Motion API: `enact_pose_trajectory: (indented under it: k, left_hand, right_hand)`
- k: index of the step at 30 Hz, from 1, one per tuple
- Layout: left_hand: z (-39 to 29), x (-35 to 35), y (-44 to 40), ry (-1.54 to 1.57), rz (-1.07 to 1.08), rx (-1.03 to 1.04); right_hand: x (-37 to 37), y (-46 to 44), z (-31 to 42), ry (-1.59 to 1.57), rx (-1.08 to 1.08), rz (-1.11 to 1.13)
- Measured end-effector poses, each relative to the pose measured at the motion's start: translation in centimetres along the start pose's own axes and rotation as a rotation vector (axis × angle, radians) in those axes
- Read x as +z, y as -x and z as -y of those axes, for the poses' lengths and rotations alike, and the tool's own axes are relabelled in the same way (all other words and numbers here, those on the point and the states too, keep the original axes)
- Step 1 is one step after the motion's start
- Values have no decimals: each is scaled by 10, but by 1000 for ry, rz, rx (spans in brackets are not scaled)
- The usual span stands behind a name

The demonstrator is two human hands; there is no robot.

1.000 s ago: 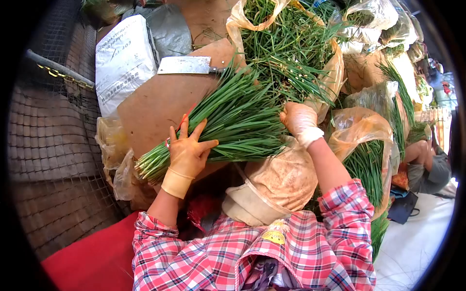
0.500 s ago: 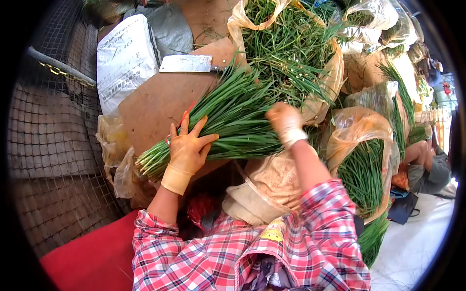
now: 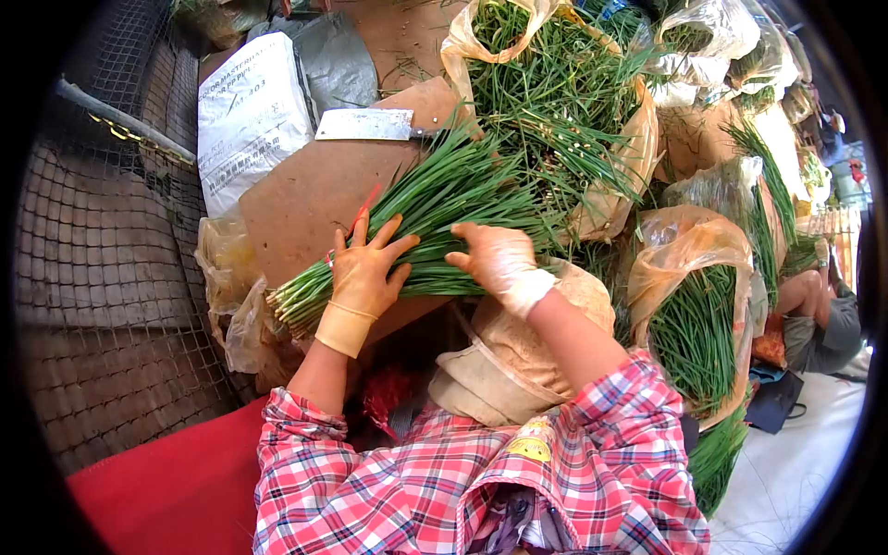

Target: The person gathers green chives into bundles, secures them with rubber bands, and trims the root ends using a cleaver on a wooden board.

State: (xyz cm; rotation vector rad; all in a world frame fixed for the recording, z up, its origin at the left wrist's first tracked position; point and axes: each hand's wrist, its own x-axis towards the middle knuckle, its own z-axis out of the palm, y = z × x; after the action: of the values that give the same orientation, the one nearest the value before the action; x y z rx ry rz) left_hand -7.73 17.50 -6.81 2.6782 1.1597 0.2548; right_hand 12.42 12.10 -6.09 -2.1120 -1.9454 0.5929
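A bundle of garlic chives (image 3: 444, 208) lies across a brown board, its pale cut stems to the left and its green leaves to the right. Around the stem part runs a red tie (image 3: 367, 205). My left hand (image 3: 366, 274), in a thin yellowish glove, rests on the bundle by the tie, fingers spread. Over the leaves is my right hand (image 3: 499, 262), also gloved, with thumb and forefinger apart and nothing visible between them. Whether it touches the leaves, I cannot tell. A cleaver (image 3: 365, 124) lies flat behind the bundle.
A plastic bag (image 3: 638, 148) heaped with loose leaves stands behind the bundle. Another bag (image 3: 689, 236) of chives is at my right. A white printed sack (image 3: 254, 120) sits at the back left of the board (image 3: 296, 199). Farther right, a person's bare leg (image 3: 803, 298) shows.
My right hand has moved left and slightly down along the leaves, and its closed fingers have parted. My left hand stays on the bundle. The whole view has shifted slightly.
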Motion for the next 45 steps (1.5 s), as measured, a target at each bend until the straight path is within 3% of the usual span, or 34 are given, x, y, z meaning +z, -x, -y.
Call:
enact_pose_trajectory:
  k: [1, 3, 5, 6, 7, 9, 11, 13, 14, 17, 19, 21, 23, 24, 26, 27, 29, 31, 32, 33, 35, 36, 38, 41, 42, 45]
  left_hand:
    - [1, 0, 0, 11, 13, -8]
    - [1, 0, 1, 7, 4, 3]
    - [2, 1, 0, 4, -1, 3]
    - [2, 1, 0, 8, 2, -1]
    - [3, 1, 0, 14, 5, -4]
    - [4, 1, -1, 16, 3, -2]
    - [3, 2, -2, 21, 1, 1]
    - [5, 1, -3, 41, 16, -6]
    - [5, 0, -4, 35, 11, -7]
    - [6, 0, 1, 26, -14, 12]
    - [8, 0, 0, 61, -15, 9]
    - [13, 3, 2, 215, -88, 9]
    - [17, -5, 13, 364, -142, 29]
    - [19, -9, 21, 293, -218, 98]
    - [6, -16, 25, 223, -276, 186]
    - [-12, -27, 24, 141, -228, 89]
    - [-33, -29, 12, 45, -185, 1]
    - [-38, -20, -13, -295, 279, -198]
    - [-38, -16, -21, -412, 278, -173]
    - [-35, -18, -33, -426, 268, -159]
    - [-16, -29, -58, 142, 432, -434]
    - [-5, -27, -59, 125, 433, -425]
    - [20, -24, -60, 308, 288, -469]
    - [21, -64, -21, 1076, 33, -646]
    - [25, -81, -5, 1172, -144, -683]
    - [94, -99, 56, 1613, -472, -731]
  right_hand:
    - [9, -9, 2, 23, -3, 111]
    - [22, -22, 7, 78, 89, 105]
    - [28, -27, -10, -243, 179, -165]
    - [32, -33, -33, -567, 272, -185]
    - [6, -32, -34, -313, 322, -182]
    - [-16, -15, -23, -384, 155, -56]
    - [-7, 6, 13, -149, -157, -76]
    - [7, 8, 45, 83, -250, 188]
    - [17, 2, 48, 83, -255, 182]
    - [36, -10, 35, 114, -62, 49]
    - [13, -7, -22, -86, 119, -216]
    - [-36, 11, -76, -219, 360, -203]
    - [-76, 50, -123, 36, 193, -436]
    - [-109, 71, -115, -140, 460, -344]
    - [-122, 105, -156, -333, 624, -321]
    - [-119, 122, -176, -135, 658, -257]
    - [-80, 161, -217, -53, 401, -516]
    - [-79, 177, -192, -330, 594, -354]
    - [-49, 188, -219, -542, 602, -345]
    - [-47, 195, -206, -526, 551, -375]
    - [-45, 203, -193, -542, 651, -322]
    - [-50, 206, -186, -534, 684, -283]
    - [-44, 212, -187, -567, 678, -302]
    - [-42, 218, -194, -559, 687, -278]
    - [-45, 214, -195, -523, 685, -236]
    - [-61, 181, -181, -455, 645, -140]
